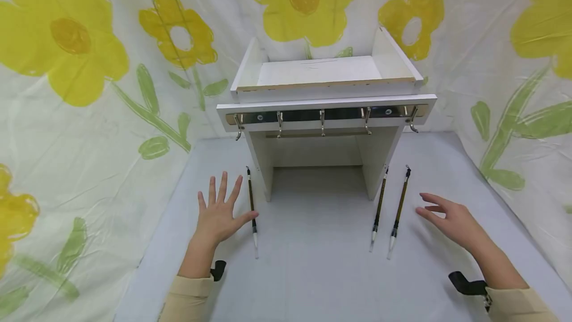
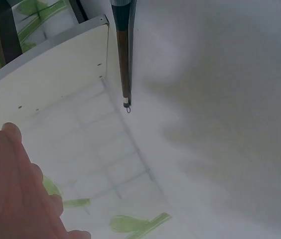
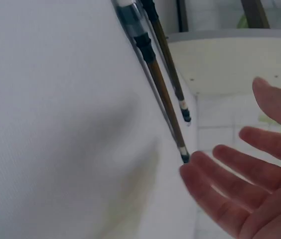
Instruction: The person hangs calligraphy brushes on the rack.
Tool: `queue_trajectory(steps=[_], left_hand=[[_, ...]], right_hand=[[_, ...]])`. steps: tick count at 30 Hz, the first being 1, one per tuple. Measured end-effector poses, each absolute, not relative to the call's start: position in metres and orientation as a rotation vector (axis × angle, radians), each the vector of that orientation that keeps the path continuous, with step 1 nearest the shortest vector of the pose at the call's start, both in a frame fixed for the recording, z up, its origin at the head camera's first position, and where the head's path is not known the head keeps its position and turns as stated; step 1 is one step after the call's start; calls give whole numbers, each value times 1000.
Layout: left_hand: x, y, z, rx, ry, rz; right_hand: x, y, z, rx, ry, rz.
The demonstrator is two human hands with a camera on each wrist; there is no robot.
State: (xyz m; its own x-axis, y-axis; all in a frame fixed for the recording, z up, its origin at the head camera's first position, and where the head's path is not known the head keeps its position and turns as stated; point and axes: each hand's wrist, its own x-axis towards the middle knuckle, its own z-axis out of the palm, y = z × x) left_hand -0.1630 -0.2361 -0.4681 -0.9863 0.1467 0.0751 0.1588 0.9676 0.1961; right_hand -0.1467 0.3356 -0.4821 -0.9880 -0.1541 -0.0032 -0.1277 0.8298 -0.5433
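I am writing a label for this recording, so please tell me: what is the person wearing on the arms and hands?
Both hands, the left hand and the right hand, are bare, with no gloves or rings visible. Each forearm has a beige long sleeve that ends at the wrist. A small black device sits at each wrist by the cuff, probably the mount of the wrist camera.

No legible text, label, brand, number or sign on anything in view.
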Motion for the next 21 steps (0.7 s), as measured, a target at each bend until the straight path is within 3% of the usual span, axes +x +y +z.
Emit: queue_trajectory(steps=[21], left_hand=[[-175,-203,-476,-292,-3042,-730]], right_hand=[[-154,321,-497,20,3045,-1093]])
